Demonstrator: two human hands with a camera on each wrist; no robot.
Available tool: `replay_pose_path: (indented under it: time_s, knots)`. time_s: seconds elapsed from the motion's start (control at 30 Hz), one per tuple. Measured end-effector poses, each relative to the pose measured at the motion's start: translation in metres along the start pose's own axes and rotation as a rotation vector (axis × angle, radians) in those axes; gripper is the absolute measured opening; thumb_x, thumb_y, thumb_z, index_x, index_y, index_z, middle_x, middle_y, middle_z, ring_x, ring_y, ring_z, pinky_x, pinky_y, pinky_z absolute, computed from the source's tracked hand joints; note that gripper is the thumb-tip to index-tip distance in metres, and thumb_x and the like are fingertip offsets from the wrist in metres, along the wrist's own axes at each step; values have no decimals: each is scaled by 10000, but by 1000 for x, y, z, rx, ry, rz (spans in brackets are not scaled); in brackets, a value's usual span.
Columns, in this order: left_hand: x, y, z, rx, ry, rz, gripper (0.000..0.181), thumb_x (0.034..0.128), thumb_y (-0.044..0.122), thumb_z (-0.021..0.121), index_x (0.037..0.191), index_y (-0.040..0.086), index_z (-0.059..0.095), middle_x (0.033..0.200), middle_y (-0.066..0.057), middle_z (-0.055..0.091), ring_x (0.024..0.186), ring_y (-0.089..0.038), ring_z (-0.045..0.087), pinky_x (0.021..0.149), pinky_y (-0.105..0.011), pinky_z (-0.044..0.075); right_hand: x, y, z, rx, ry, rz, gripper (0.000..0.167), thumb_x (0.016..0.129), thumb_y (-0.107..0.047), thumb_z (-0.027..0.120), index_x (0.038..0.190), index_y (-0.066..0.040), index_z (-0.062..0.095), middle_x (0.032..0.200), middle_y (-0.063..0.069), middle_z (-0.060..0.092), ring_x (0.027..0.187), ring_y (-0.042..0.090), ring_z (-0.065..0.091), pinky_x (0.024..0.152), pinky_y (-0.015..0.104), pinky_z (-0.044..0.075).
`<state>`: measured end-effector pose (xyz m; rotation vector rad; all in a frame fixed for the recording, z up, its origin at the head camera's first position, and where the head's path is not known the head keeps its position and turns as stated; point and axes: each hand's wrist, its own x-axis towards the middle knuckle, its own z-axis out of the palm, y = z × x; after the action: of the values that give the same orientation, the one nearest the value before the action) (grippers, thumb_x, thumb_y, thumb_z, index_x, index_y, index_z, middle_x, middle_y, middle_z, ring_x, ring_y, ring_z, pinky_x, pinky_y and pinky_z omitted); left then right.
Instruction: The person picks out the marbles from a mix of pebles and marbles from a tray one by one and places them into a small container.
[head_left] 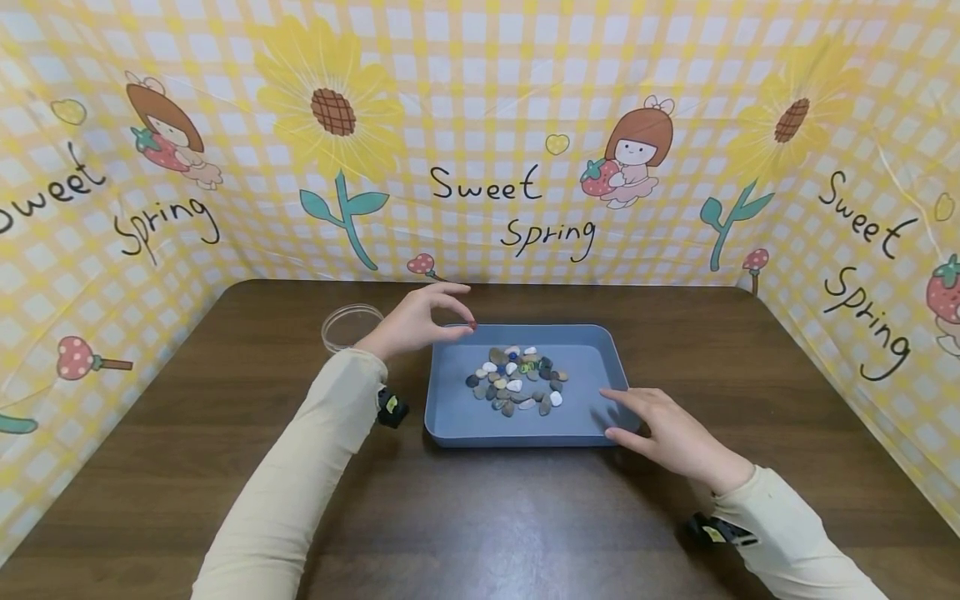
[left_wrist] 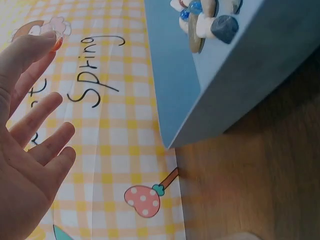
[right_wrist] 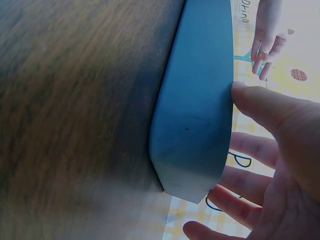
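Between thumb and index finger, my left hand (head_left: pixel 411 323) pinches a small red glassy piece (left_wrist: pixel 58 45) above the tray's back left corner; the other fingers are spread. Most of the piece is hidden by the fingertips. Below lies a blue-grey tray (head_left: pixel 588 417) holding a loose heap of pebbles (head_left: pixel 514 386) in white, grey, brown and black, with a few shiny blue and green pieces among them. My right hand (head_left: pixel 671 433) is held at the tray's right side with fingers extended and nothing in its grasp; in the right wrist view the thumb is by the rim.
A clear round dish (head_left: pixel 327 337) stands behind the left forearm, left of the tray, partly covered by the hand. The dark wooden table (head_left: pixel 480 517) is bordered at the back and sides by a yellow checked cloth (head_left: pixel 480 108) with printed flowers.
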<state>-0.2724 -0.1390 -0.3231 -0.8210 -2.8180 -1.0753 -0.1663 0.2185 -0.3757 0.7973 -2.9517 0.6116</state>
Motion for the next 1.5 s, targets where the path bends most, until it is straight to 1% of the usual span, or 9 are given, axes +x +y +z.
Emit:
replay_pose_path:
  time_s: [0.33, 0.53, 0.57, 0.63, 0.77, 0.8, 0.87, 1.0, 1.5]
  knots:
    - [-21, -16, -19, -19, 58, -38, 125, 837, 206, 694, 945, 151, 725, 1447, -73, 430, 1392, -300, 308, 1120, -543, 249, 1, 1, 2, -1, -5, 1, 531, 868, -302, 647, 1329, -75, 514, 1301, 164, 566, 1219, 371, 477, 981, 543, 420]
    - [-30, -24, -29, -29, 97, -58, 142, 835, 208, 698, 960, 143, 721, 1453, -85, 422, 1391, -311, 305, 1103, -557, 266, 0, 1, 0, -3, 2, -2, 526, 876, -323, 638, 1328, -82, 517, 1295, 162, 571, 1213, 374, 482, 974, 542, 424]
    - [-31, -25, -31, -24, 104, -66, 146, 836, 214, 698, 963, 145, 721, 1455, -80, 421, 1384, -312, 316, 1077, -543, 312, 0, 1, 0, -2, 3, -4, 524, 878, -326, 635, 1327, -81, 518, 1293, 163, 571, 1211, 376, 482, 972, 543, 425]
    - [-34, -27, -34, -23, 113, -82, 151, 843, 229, 691, 971, 154, 720, 1462, -69, 411, 1222, -338, 496, 959, -490, 440, 0, 1, 0, 0, 2, -2, 524, 879, -329, 634, 1327, -84, 518, 1295, 161, 571, 1213, 375, 482, 974, 543, 424]
    - [-39, -32, -39, -4, 138, -92, 163, 854, 261, 678, 979, 165, 719, 1464, -39, 410, 1093, -311, 569, 748, -362, 526, -1, 1, 0, -1, 8, -6, 524, 876, -328, 637, 1325, -83, 520, 1293, 159, 573, 1212, 375, 482, 974, 543, 424]
    - [-40, -33, -40, -4, 143, -90, 167, 854, 258, 678, 979, 157, 719, 1463, -46, 410, 1105, -313, 565, 753, -365, 532, -1, 1, 0, 0, 9, -9, 522, 878, -324, 636, 1326, -82, 520, 1294, 158, 574, 1214, 377, 481, 976, 544, 421]
    - [-42, -36, -42, 2, 159, -90, 177, 849, 261, 684, 977, 144, 720, 1459, -56, 416, 1311, -291, 414, 843, -402, 524, -1, 1, 1, -1, 11, -14, 520, 880, -321, 632, 1325, -78, 519, 1294, 158, 575, 1219, 382, 477, 979, 546, 415]
    - [-46, -42, -47, -10, 182, -121, 191, 838, 254, 696, 972, 120, 722, 1460, -62, 416, 1397, -308, 289, 946, -505, 460, 0, 1, 1, 4, 5, -12, 524, 882, -314, 631, 1333, -77, 511, 1305, 154, 570, 1236, 385, 464, 992, 545, 401]
    - [-68, -64, -63, -49, 221, -240, 317, 842, 330, 685, 1028, 74, 701, 1483, -91, 377, 1411, -337, 247, 1092, -589, 255, -2, -1, 0, 11, 6, -12, 520, 891, -334, 617, 1330, -77, 513, 1302, 158, 570, 1233, 391, 464, 983, 549, 410]
